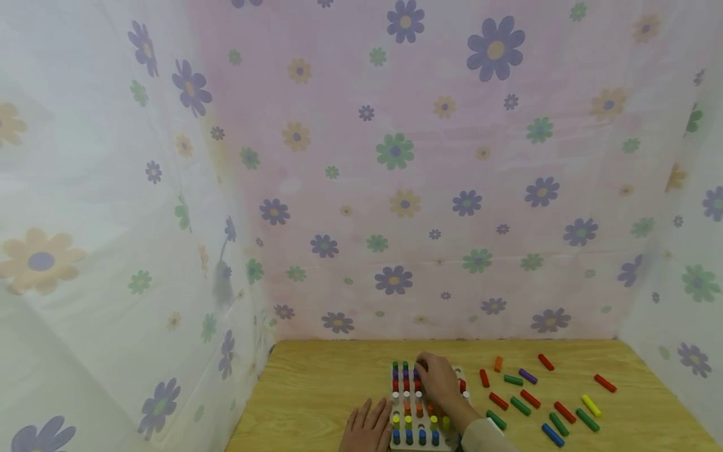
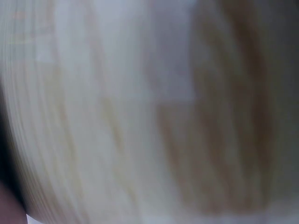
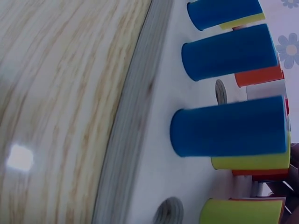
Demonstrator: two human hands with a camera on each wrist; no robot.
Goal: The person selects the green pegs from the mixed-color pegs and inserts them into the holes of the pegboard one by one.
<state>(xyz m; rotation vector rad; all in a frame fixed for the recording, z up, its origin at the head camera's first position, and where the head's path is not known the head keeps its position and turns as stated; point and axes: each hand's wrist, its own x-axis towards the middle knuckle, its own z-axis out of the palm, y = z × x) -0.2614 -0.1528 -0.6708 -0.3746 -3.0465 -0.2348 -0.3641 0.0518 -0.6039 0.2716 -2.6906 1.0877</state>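
Note:
A pale pegboard [image 3: 161, 116] stands at the table's front middle, with upright pegs in rows of one colour each. Blue pegs [image 3: 229, 128] fill most of the front row; green pegs [image 1: 405, 365] stand at the back. My right hand [image 1: 442, 382] reaches over the board, its bent fingers at the back rows around the third column. The fingers hide what lies between them, so I cannot tell whether they pinch a peg. Beside the board's left edge, my left hand [image 1: 368, 427] rests with fingers spread. The left wrist view is blurred wood grain.
Loose pegs lie scattered right of the board, among them a red peg [image 1: 605, 383], a yellow peg [image 1: 591, 405], a purple peg [image 1: 528, 376], an orange peg [image 1: 498, 364] and a blue peg [image 1: 552, 434]. Flowered sheets [image 1: 429, 188] enclose the wooden table [image 1: 316, 376].

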